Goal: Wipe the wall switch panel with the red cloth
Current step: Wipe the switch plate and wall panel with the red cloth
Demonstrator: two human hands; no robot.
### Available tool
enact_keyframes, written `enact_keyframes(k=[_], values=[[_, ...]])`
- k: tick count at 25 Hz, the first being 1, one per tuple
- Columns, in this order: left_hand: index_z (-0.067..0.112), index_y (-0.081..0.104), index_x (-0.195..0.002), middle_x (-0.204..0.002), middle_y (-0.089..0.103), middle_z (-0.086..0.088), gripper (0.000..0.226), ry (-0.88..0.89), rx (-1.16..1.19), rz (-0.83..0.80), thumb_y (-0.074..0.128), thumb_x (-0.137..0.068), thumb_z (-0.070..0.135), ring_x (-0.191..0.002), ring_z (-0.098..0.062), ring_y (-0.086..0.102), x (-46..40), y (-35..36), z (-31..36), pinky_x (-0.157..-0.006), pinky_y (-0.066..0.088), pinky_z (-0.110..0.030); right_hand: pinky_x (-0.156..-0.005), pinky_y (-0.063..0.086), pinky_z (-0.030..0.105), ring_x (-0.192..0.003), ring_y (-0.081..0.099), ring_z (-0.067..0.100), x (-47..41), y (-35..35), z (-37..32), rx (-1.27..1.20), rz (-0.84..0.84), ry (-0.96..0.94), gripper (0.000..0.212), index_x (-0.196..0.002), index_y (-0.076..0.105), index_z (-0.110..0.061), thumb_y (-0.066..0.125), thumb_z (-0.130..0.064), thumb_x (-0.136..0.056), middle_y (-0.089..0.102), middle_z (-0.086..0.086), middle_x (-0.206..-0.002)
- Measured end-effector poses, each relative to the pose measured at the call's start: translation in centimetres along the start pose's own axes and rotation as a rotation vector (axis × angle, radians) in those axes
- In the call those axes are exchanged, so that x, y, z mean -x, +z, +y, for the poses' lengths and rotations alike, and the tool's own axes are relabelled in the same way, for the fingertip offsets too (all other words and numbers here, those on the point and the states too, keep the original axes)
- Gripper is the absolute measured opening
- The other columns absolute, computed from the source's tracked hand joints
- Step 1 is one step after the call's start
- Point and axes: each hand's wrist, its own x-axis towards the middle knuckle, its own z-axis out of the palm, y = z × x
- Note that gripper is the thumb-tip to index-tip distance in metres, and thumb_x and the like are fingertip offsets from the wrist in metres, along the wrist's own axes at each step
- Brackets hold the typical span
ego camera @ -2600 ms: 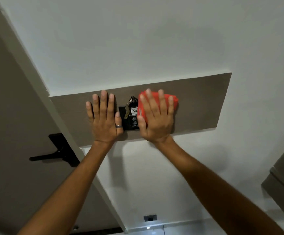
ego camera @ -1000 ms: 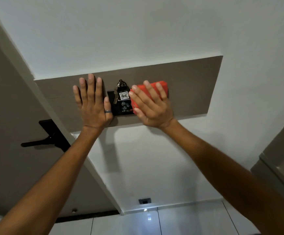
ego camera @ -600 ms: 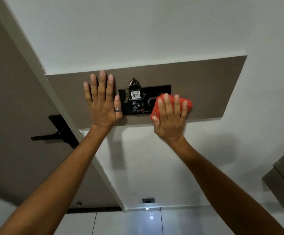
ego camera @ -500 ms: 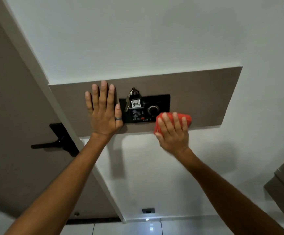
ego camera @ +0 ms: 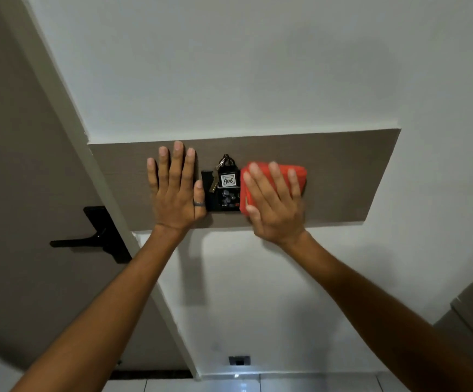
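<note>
1. Board point(ego camera: 342, 176): brown strip on a white wall; carries the black switch panel point(ego camera: 210, 193) near its lower edge.
2. Keys point(ego camera: 224, 172): hang over the panel with a tag point(ego camera: 228, 181) (reads "406").
3. Red cloth point(ego camera: 289, 174): folded, covers the panel's right part.
4. Right hand point(ego camera: 272, 205): flat, fingers spread, presses the cloth to the board.
5. Left hand point(ego camera: 174, 190): flat and empty, at the panel's left edge, ring point(ego camera: 199, 204) on the thumb.
6. Door handle point(ego camera: 88, 239): black, left of the board.

Switch panel point(ego camera: 221, 203) sat mid-board point(ego camera: 342, 176). Left hand point(ego camera: 176, 190) was flat just left of it, cloth point(ego camera: 283, 171) under right hand point(ego camera: 275, 206) covered its right side, keys point(ego camera: 225, 176) hung over it.
</note>
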Motion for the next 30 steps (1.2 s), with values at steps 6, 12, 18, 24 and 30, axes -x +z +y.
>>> enact_keyframes(k=[6, 12, 18, 24, 30], values=[[0.014, 0.016, -0.167, -0.177, 0.001, 0.0, 0.066, 0.016, 0.006, -0.013, 0.033, -0.107, 0.032, -0.164, -0.025, 0.0, -0.2, -0.8, 0.8, -0.134, 0.002, -0.049, -0.137, 0.02, 0.051, -0.158, 0.042, 0.034, -1.6, 1.1, 2.8, 0.003, 0.056, -0.162, 0.056, -0.16, 0.051, -0.014, 0.036, -0.035, -0.111, 0.049, 0.006, -0.167], [0.014, 0.018, -0.167, -0.177, 0.001, 0.0, 0.065, 0.007, 0.002, -0.024, 0.034, -0.107, 0.032, -0.164, -0.025, 0.0, -0.4, -0.7, 0.6, -0.134, 0.003, -0.049, -0.138, 0.017, 0.052, -0.161, 0.036, 0.033, 0.7, 0.4, 1.9, 0.006, 0.02, -0.142, 0.058, -0.16, 0.05, -0.013, 0.036, -0.042, -0.112, 0.045, 0.005, -0.169], [0.011, 0.02, -0.166, -0.177, -0.002, 0.001, 0.064, 0.0, 0.001, -0.04, 0.034, -0.107, 0.031, -0.164, -0.024, -0.001, -0.7, -1.1, 0.8, -0.133, 0.004, -0.05, -0.137, 0.019, 0.053, -0.16, 0.039, 0.034, -1.6, 0.4, 3.7, 0.033, 0.001, -0.213, 0.061, -0.162, 0.048, -0.014, 0.038, -0.046, -0.111, 0.044, 0.006, -0.17], [0.01, 0.023, -0.165, -0.177, -0.001, 0.001, 0.063, -0.009, 0.027, -0.044, 0.034, -0.108, 0.032, -0.164, -0.024, -0.001, -0.5, -1.1, 0.6, -0.133, 0.002, -0.05, -0.138, 0.014, 0.054, -0.162, 0.034, 0.033, -0.5, -0.5, 2.8, -0.019, -0.073, -0.186, 0.075, -0.164, 0.044, -0.016, 0.046, -0.064, -0.106, 0.042, 0.004, -0.171], [0.012, 0.022, -0.166, -0.175, 0.012, -0.006, 0.065, 0.114, -0.056, -0.058, 0.036, -0.108, 0.036, -0.164, -0.025, 0.003, -0.8, -1.8, -1.1, -0.134, 0.004, -0.049, -0.137, 0.013, 0.056, -0.165, 0.025, 0.037, -0.9, -2.1, 7.2, 0.01, -0.172, -0.518, 0.075, -0.168, 0.034, -0.013, 0.056, -0.031, -0.099, 0.029, 0.009, -0.177]])
